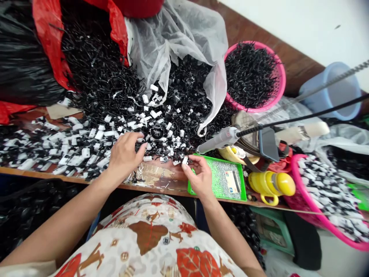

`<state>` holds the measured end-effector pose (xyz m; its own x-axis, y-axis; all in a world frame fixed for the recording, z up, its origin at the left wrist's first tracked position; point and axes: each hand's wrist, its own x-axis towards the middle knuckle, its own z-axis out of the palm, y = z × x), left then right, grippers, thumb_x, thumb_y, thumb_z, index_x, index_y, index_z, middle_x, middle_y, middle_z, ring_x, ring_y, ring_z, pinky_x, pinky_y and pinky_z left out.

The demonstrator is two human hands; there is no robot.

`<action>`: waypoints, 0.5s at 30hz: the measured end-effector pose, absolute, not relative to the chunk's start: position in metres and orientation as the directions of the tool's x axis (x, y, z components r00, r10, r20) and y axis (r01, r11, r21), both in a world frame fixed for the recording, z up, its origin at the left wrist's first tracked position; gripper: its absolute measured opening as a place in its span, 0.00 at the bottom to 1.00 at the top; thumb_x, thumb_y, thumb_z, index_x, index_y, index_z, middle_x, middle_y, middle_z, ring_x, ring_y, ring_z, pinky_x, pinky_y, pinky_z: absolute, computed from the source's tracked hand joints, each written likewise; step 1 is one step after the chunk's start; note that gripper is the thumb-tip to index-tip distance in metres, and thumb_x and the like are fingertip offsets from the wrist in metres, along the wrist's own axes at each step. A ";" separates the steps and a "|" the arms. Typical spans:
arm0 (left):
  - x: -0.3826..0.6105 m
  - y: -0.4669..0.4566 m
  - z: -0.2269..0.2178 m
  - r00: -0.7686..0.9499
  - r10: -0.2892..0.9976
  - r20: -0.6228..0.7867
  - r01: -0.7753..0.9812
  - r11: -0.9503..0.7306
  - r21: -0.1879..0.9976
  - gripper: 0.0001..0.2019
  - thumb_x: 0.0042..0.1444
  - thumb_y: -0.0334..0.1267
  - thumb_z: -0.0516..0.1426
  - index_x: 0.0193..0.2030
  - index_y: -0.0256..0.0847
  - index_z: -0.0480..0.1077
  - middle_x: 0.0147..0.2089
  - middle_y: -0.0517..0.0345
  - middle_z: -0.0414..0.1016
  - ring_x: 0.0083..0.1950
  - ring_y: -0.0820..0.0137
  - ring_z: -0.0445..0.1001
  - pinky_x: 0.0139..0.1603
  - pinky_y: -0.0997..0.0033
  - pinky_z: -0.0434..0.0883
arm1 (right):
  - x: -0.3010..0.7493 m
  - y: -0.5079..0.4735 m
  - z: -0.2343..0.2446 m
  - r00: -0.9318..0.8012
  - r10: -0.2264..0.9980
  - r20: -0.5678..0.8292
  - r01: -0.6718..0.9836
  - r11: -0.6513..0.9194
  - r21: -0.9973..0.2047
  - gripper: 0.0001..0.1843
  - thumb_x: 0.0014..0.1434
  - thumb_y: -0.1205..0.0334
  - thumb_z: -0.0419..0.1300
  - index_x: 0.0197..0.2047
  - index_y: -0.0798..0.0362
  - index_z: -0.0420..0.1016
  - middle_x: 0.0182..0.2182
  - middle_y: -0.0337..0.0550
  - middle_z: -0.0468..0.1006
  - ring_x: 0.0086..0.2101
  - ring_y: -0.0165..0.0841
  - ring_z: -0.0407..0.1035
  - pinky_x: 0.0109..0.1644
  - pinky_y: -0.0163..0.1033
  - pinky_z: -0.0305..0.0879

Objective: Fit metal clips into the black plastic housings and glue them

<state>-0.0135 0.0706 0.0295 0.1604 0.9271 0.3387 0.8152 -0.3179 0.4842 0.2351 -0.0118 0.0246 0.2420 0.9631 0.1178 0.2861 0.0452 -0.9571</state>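
Observation:
My right hand (200,176) pinches a small white plastic piece (185,160) between thumb and fingers, just left of a green tray (243,181). Over the edge of the heap of small white and black plastic parts (99,134), my left hand (124,153) is curved, with a gap between thumb and forefinger and nothing visible between them. Thin black pieces (95,73) lie heaped behind the white ones. Small clear bits (219,171) and a printed card (232,181) lie in the tray. A grey electric screwdriver (217,140) rests at the tray's back edge.
A pink basket (283,82) of black pieces stands at the back, a pink-rimmed basket (300,184) of white and black parts at the right. Between them are a phone (268,144), a yellow mug (263,182) and a blue bucket (325,92). A dark cable (302,114) crosses above.

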 end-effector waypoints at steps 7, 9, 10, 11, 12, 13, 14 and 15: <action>0.033 0.120 0.046 0.236 0.929 0.284 0.904 -0.317 0.285 0.16 0.63 0.37 0.56 0.56 0.36 0.72 0.48 0.39 0.78 0.54 0.46 0.73 0.54 0.46 0.70 | 0.213 -0.038 0.027 0.115 0.983 0.141 0.295 0.101 -0.950 0.15 0.59 0.58 0.67 0.49 0.49 0.73 0.40 0.44 0.80 0.31 0.31 0.75 0.37 0.38 0.77; 0.042 0.112 0.046 0.261 0.924 0.281 0.868 -0.352 0.350 0.15 0.64 0.33 0.53 0.54 0.37 0.74 0.47 0.41 0.78 0.53 0.49 0.74 0.55 0.47 0.70 | 0.213 -0.041 0.034 0.086 0.972 0.217 0.309 0.181 -0.934 0.15 0.60 0.59 0.67 0.50 0.48 0.73 0.45 0.47 0.79 0.36 0.32 0.77 0.37 0.38 0.77; 0.045 0.102 0.046 0.280 0.915 0.291 0.823 -0.384 0.419 0.16 0.64 0.32 0.52 0.54 0.37 0.74 0.49 0.42 0.78 0.53 0.51 0.75 0.55 0.48 0.71 | 0.214 -0.042 0.039 0.071 0.961 0.269 0.328 0.232 -0.916 0.15 0.61 0.60 0.66 0.51 0.48 0.72 0.46 0.48 0.79 0.40 0.34 0.77 0.40 0.39 0.78; 0.048 0.089 0.047 0.301 0.906 0.297 0.753 -0.417 0.509 0.17 0.64 0.31 0.50 0.55 0.37 0.75 0.50 0.42 0.77 0.53 0.53 0.75 0.55 0.50 0.72 | 0.216 -0.041 0.044 0.052 0.946 0.320 0.360 0.281 -0.890 0.16 0.62 0.61 0.66 0.52 0.48 0.72 0.48 0.48 0.78 0.44 0.36 0.77 0.44 0.41 0.78; 0.051 0.075 0.048 0.328 0.901 0.283 0.659 -0.433 0.615 0.17 0.64 0.31 0.50 0.55 0.37 0.75 0.52 0.42 0.77 0.53 0.55 0.76 0.55 0.52 0.72 | 0.218 -0.040 0.049 0.031 0.930 0.365 0.403 0.323 -0.856 0.16 0.62 0.61 0.66 0.52 0.47 0.72 0.48 0.48 0.78 0.48 0.38 0.75 0.48 0.44 0.77; 0.052 0.061 0.049 0.368 0.895 0.252 0.539 -0.427 0.726 0.17 0.64 0.32 0.51 0.54 0.38 0.76 0.51 0.44 0.77 0.53 0.56 0.76 0.55 0.53 0.73 | 0.221 -0.038 0.053 0.008 0.918 0.397 0.451 0.351 -0.821 0.16 0.62 0.61 0.66 0.53 0.47 0.72 0.48 0.48 0.78 0.50 0.39 0.74 0.52 0.46 0.76; 0.054 0.047 0.050 0.393 0.902 0.179 0.416 -0.348 0.840 0.17 0.63 0.33 0.52 0.54 0.38 0.76 0.50 0.45 0.77 0.52 0.57 0.76 0.55 0.54 0.74 | 0.222 -0.036 0.056 -0.015 0.913 0.407 0.492 0.361 -0.792 0.16 0.62 0.61 0.66 0.53 0.48 0.72 0.48 0.48 0.77 0.50 0.39 0.73 0.53 0.48 0.75; 0.054 0.034 0.050 0.405 0.913 0.045 0.300 -0.180 0.937 0.16 0.62 0.35 0.53 0.54 0.39 0.76 0.49 0.47 0.78 0.50 0.59 0.77 0.51 0.56 0.76 | 0.223 -0.034 0.057 -0.030 0.919 0.394 0.518 0.351 -0.780 0.16 0.62 0.61 0.67 0.52 0.48 0.73 0.47 0.47 0.77 0.49 0.39 0.73 0.52 0.47 0.75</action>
<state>0.0542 0.0341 0.0502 0.4050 0.9132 0.0455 0.3004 -0.1799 0.9367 0.2230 -0.0338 0.0575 -0.0297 0.9185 0.3942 0.5180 0.3515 -0.7799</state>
